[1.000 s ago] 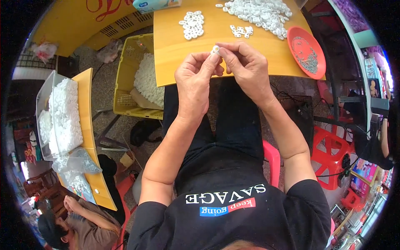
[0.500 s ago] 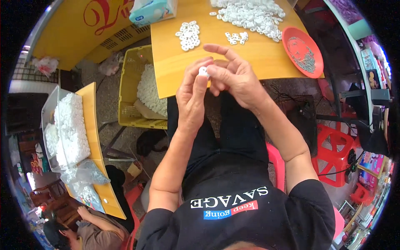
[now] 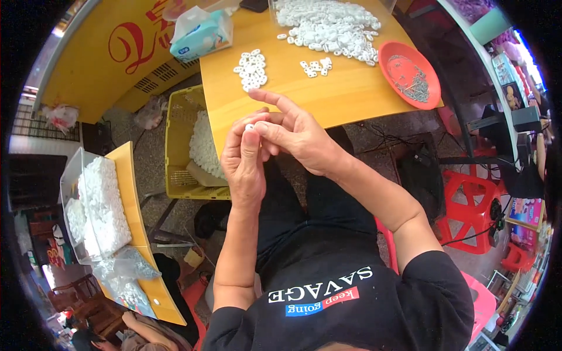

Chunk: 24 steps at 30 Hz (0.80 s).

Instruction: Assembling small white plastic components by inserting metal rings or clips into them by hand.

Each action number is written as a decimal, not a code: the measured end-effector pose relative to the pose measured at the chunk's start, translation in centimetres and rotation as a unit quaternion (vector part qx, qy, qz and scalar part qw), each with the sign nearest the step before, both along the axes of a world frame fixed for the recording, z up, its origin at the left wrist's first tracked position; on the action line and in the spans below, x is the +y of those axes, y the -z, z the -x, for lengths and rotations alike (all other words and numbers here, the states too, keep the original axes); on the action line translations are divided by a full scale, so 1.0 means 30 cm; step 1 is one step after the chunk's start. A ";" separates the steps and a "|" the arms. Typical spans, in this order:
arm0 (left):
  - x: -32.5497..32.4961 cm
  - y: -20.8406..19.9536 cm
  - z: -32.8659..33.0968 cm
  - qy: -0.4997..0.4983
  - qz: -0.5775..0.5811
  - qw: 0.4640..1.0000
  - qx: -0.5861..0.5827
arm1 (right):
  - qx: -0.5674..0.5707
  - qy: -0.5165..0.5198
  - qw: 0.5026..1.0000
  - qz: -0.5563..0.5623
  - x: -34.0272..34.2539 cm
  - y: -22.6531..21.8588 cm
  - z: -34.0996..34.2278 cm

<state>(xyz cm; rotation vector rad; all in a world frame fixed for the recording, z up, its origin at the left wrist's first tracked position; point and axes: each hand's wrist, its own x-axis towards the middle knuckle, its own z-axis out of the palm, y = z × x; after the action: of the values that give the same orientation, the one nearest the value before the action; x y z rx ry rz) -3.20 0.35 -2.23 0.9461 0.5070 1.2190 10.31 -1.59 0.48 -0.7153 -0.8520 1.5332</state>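
Observation:
A small white plastic piece (image 3: 250, 127) sits at the fingertips of my left hand (image 3: 243, 169), pinched by its thumb and fingers. My right hand (image 3: 307, 143) meets it there, its thumb pressed against the piece and its index finger stretched out; whether it grips anything small besides is hidden. Both hands are over the near edge of the wooden table (image 3: 357, 96). Beyond them lie a small pile of white oval pieces with holes (image 3: 252, 71) and a few smaller white pieces (image 3: 316, 67). A red plate (image 3: 385, 55) at the right holds thin metal parts (image 3: 414, 86).
A large heap of white pieces (image 3: 331, 29) and a tissue pack (image 3: 202, 38) are at the table's far side. Left of my legs stands a yellow crate (image 3: 175, 146). Another table (image 3: 130, 187) carries a clear bin; a person sits near it. Red stools (image 3: 468, 193) are at right.
My hands have shifted left and slightly nearer in the picture, staying together around the white piece. The piece is now more covered by fingers. The whole view has shifted a little.

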 end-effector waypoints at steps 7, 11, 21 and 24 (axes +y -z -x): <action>0.182 0.040 0.204 -0.225 -0.054 0.951 0.207 | -0.361 0.172 0.916 -0.023 0.100 0.035 -0.264; 0.257 0.110 0.314 -0.259 -0.066 0.916 0.300 | -0.475 0.247 0.844 -0.027 0.169 0.104 -0.478; 0.107 0.038 0.048 -0.160 -0.148 0.938 0.269 | -0.767 0.221 0.592 -0.111 0.304 0.093 -0.452; 0.079 0.056 -0.045 -0.118 -0.181 0.940 0.263 | -0.841 0.145 0.519 -0.049 0.350 0.066 -0.405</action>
<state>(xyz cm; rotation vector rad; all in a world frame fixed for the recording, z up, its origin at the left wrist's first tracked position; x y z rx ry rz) -1.86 2.71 -3.90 1.5805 0.8548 1.2947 22.47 8.91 -1.49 -2.1671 -1.9689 -0.0561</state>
